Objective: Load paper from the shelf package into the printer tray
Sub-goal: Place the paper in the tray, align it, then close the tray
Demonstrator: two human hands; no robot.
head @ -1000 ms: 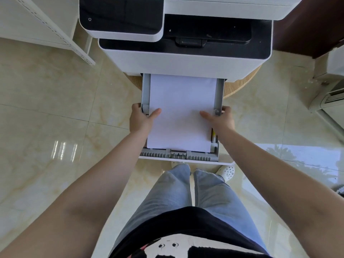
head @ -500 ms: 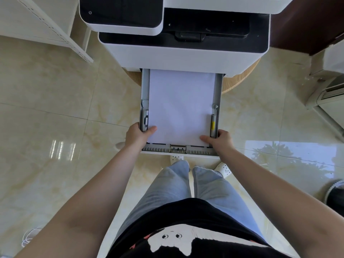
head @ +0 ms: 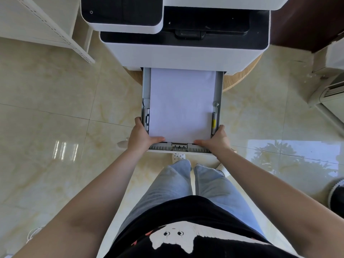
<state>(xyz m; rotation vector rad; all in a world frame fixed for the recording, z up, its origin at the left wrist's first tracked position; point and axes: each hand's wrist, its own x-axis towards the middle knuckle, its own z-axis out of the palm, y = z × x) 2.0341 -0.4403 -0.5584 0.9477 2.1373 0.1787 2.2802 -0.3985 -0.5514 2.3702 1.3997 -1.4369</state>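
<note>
A white and black printer (head: 182, 51) stands on a round wooden stand. Its grey paper tray (head: 146, 86) is pulled out toward me. A stack of white paper (head: 181, 103) lies flat inside the tray. My left hand (head: 140, 136) grips the tray's near left corner, thumb resting on the paper's near edge. My right hand (head: 216, 139) grips the near right corner, thumb on the paper edge too. The shelf package is out of view.
A white metal shelf frame (head: 54, 28) stands at the upper left. A white appliance (head: 331, 84) sits at the right on the glossy tiled floor (head: 55, 108). A dark round object (head: 337, 192) lies at the right edge. My legs stand just below the tray.
Both hands slid from the tray's side rails back to its near corners. The paper now lies settled flat in the tray.
</note>
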